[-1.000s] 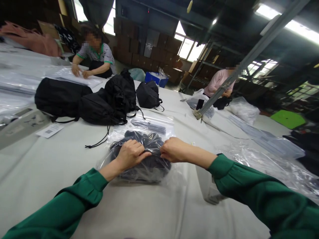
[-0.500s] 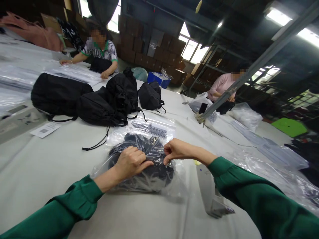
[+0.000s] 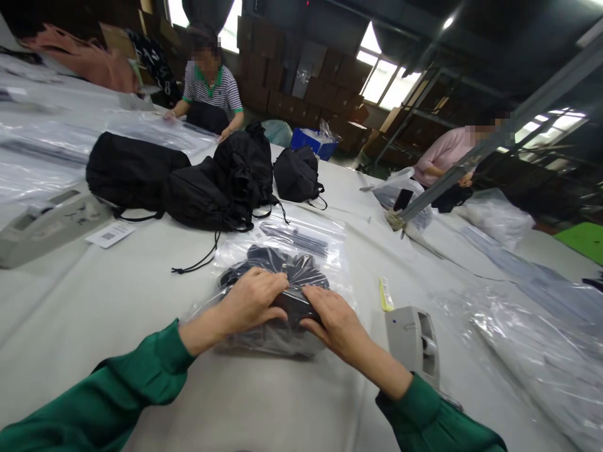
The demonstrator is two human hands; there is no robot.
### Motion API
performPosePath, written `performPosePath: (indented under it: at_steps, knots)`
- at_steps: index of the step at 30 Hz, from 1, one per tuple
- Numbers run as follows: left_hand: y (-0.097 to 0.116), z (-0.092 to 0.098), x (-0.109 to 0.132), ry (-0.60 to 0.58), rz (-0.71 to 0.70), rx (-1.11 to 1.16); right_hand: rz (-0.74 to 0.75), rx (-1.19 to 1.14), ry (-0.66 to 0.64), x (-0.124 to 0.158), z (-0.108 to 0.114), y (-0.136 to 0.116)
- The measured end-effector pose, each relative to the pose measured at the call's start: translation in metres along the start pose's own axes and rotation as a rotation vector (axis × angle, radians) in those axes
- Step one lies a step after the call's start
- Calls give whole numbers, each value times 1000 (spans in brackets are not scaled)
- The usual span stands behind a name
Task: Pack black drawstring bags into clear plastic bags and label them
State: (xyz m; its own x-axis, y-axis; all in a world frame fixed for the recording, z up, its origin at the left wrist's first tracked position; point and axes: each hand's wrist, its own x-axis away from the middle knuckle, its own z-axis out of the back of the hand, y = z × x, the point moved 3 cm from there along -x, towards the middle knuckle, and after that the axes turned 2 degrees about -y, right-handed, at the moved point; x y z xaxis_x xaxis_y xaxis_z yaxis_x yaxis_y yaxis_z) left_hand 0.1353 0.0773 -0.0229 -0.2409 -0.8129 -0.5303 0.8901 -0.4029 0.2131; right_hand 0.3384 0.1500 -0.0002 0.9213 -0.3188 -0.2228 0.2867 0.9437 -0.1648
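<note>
A clear plastic bag [image 3: 301,344] with a bundled black cloth item [image 3: 264,256] inside lies on the table in front of me. My left hand [image 3: 250,302] grips the bag's top from the left, fingers curled over it and thumb on the near side. From the right, my right hand [image 3: 332,319] holds the same bag, its fingers over the top and its thumb below. A narrow gap separates the hands, where the film is creased. Flat clear bags [image 3: 325,242] lie just beyond, partly under the filled one.
Several black drawstring bags [image 3: 198,194] stand beyond, near a white tag [image 3: 110,233]. Grey dispensers sit left [image 3: 51,226] and right [image 3: 414,342], the right one by a yellow-ended strip [image 3: 386,295]. Loose plastic [image 3: 532,358] covers the right side. Two people work across the table; a metal post [image 3: 471,160] slants at right.
My right hand has come down from a raised pinch at the bag's right side onto its top, close to my left hand. The view has shifted slightly, showing the right dispenser more fully.
</note>
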Motion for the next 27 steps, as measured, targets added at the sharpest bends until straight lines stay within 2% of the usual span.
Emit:
performPosePath:
  at_steps: [3,7,10,15,21,23,24,25,27]
  knots:
    - [-23,24,20,-65,130,-26,-2,16,44,2,-15,8]
    - [-52,42,45,-127,235,111,33,22,65,0,-14,12]
    - [-63,44,52,-83,258,212,41,8,71,0,-11,13]
    - [-67,39,56,-41,210,303,32,-44,77,3,-12,20]
    - [-70,35,58,-2,305,357,24,-130,67,3,-8,21]
    - [-68,35,60,15,349,389,-71,-176,98,19,4,31]
    - [-68,34,63,22,376,403,-168,-197,137,35,12,40]
    - [-68,33,67,22,408,412,-302,-217,196,55,21,51]
    - [-75,28,78,19,453,410,-686,-264,364,112,40,78]
